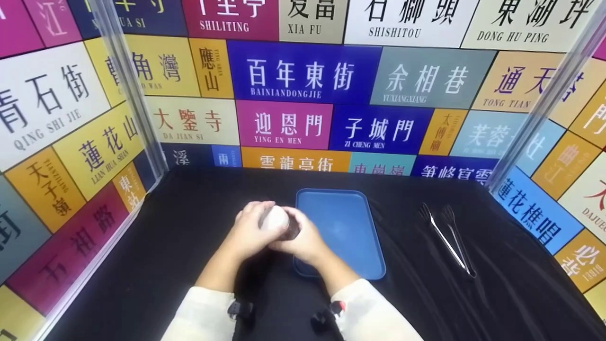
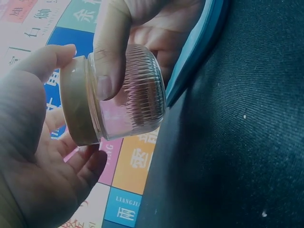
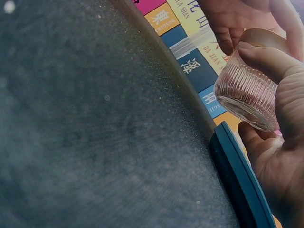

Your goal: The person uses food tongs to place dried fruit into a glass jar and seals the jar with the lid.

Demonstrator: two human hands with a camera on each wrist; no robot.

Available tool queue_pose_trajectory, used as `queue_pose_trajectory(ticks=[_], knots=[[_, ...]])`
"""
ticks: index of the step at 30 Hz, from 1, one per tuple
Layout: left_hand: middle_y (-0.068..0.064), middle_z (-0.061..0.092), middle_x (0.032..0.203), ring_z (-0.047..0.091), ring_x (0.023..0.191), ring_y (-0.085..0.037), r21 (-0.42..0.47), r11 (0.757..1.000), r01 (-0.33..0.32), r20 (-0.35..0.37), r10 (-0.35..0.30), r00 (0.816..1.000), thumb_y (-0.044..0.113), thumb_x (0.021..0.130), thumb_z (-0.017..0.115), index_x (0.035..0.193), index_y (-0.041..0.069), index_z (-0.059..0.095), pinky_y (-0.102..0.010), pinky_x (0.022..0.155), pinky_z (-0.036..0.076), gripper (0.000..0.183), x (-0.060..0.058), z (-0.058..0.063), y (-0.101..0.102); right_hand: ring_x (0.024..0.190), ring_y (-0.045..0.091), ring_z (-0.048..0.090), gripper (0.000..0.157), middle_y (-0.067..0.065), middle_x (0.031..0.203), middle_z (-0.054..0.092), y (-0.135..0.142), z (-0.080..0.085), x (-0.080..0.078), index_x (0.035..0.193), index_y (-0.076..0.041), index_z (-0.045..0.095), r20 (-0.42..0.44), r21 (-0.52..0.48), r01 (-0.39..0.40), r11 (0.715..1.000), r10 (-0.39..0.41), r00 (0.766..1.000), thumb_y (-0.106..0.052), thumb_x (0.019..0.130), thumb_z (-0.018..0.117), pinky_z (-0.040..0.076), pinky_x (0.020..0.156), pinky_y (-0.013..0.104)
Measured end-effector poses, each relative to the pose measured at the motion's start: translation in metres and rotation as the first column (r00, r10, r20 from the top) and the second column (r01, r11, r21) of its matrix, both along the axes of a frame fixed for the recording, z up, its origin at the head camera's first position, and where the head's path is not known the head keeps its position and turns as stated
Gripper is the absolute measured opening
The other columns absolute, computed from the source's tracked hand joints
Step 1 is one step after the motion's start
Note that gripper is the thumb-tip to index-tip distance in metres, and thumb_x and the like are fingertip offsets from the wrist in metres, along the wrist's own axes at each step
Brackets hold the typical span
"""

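Observation:
Both hands hold a clear ribbed jar [image 2: 144, 102] with a pale lid [image 1: 276, 219], above the black cloth and beside the tray's left edge. My left hand [image 1: 251, 232] grips the lid, thumb on one side and fingers curled round the other, as the left wrist view shows. Around the clear body is my right hand [image 1: 305, 241], its thumb pressed along the side. The right wrist view has the jar [image 3: 244, 92] tilted, its base toward the camera, with the lid [image 3: 266, 38] on top. No contents can be made out through the ribbed wall.
A blue tray [image 1: 338, 232] lies on the black cloth [image 1: 189, 203], partly behind the right forearm. Metal tongs [image 1: 447, 239] rest to its right, arms spread. Clear-edged panels with coloured place-name signs [image 1: 305, 71] stand behind and at both sides.

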State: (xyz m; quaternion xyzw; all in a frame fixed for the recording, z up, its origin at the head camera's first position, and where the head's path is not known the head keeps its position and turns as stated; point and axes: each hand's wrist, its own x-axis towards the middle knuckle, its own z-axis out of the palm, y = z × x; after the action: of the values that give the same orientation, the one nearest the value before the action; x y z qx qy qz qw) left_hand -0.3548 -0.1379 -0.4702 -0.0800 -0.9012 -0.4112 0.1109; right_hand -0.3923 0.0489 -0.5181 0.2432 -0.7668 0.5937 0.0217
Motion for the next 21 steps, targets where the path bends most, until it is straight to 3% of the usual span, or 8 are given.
queue_pose_trajectory(ticks=[4, 7, 12, 15, 18, 21], knots=[[-0.004, 0.055, 0.156, 0.046, 0.143, -0.032, 0.033, 0.996, 0.088, -0.050, -0.086, 0.995, 0.026, 0.083, 0.080, 0.147, 0.022, 0.063, -0.056, 0.113, 0.048, 0.066, 0.0012, -0.0001, -0.0002, 0.130, 0.026, 0.063, 0.096, 0.012, 0.147, 0.063, 0.0005, -0.0001, 0.0007, 0.153, -0.012, 0.054, 0.010, 0.004, -0.002, 1.000, 0.002, 1.000, -0.021, 0.069, 0.100, 0.051, 0.118, 0.045], [-0.003, 0.059, 0.153, 0.050, 0.141, -0.030, 0.044, 0.985, 0.165, -0.108, -0.160, 0.981, 0.012, 0.079, 0.078, 0.142, 0.021, 0.067, -0.053, 0.114, 0.047, 0.065, 0.0009, 0.0000, -0.0007, 0.132, 0.028, 0.063, 0.097, 0.014, 0.147, 0.063, 0.0009, -0.0010, 0.0008, 0.154, -0.010, 0.052, 0.007, 0.015, -0.001, 1.000, 0.001, 1.000, -0.022, 0.070, 0.099, 0.050, 0.119, 0.046], [-0.005, 0.062, 0.150, 0.055, 0.140, -0.029, 0.069, 0.965, 0.252, -0.173, -0.237, 0.956, 0.004, 0.079, 0.074, 0.136, 0.015, 0.069, -0.052, 0.117, 0.045, 0.058, 0.0000, -0.0003, -0.0017, 0.132, 0.029, 0.062, 0.098, 0.013, 0.147, 0.063, 0.0012, -0.0009, 0.0013, 0.154, -0.011, 0.053, -0.005, 0.050, 0.013, 0.999, -0.013, 1.000, -0.028, 0.070, 0.100, 0.049, 0.120, 0.049], [-0.008, 0.056, 0.156, 0.050, 0.145, -0.033, 0.078, 0.973, 0.216, -0.153, -0.202, 0.967, 0.014, 0.083, 0.077, 0.141, 0.013, 0.066, -0.057, 0.119, 0.043, 0.059, 0.0009, -0.0002, -0.0009, 0.133, 0.030, 0.062, 0.097, 0.013, 0.147, 0.064, 0.0014, -0.0008, 0.0002, 0.153, -0.011, 0.054, -0.014, 0.038, 0.017, 0.999, -0.017, 1.000, -0.028, 0.070, 0.100, 0.049, 0.120, 0.050], [-0.008, 0.051, 0.160, 0.044, 0.148, -0.036, 0.064, 0.993, 0.102, -0.083, -0.097, 0.992, 0.035, 0.087, 0.080, 0.149, 0.016, 0.060, -0.062, 0.120, 0.041, 0.068, 0.0019, 0.0002, 0.0002, 0.133, 0.029, 0.062, 0.095, 0.012, 0.148, 0.064, 0.0010, -0.0013, -0.0015, 0.152, -0.010, 0.055, -0.024, 0.027, 0.016, 1.000, -0.015, 1.000, -0.025, 0.069, 0.100, 0.049, 0.119, 0.048], [-0.008, 0.050, 0.160, 0.045, 0.145, -0.034, 0.047, 0.999, -0.004, 0.001, 0.004, 1.000, 0.053, 0.086, 0.081, 0.152, 0.020, 0.057, -0.063, 0.119, 0.043, 0.078, 0.0019, 0.0003, 0.0003, 0.134, 0.027, 0.062, 0.095, 0.011, 0.149, 0.064, 0.0005, -0.0014, -0.0022, 0.152, -0.011, 0.056, -0.039, 0.038, 0.025, 0.999, -0.024, 0.999, -0.024, 0.069, 0.100, 0.048, 0.120, 0.047]])
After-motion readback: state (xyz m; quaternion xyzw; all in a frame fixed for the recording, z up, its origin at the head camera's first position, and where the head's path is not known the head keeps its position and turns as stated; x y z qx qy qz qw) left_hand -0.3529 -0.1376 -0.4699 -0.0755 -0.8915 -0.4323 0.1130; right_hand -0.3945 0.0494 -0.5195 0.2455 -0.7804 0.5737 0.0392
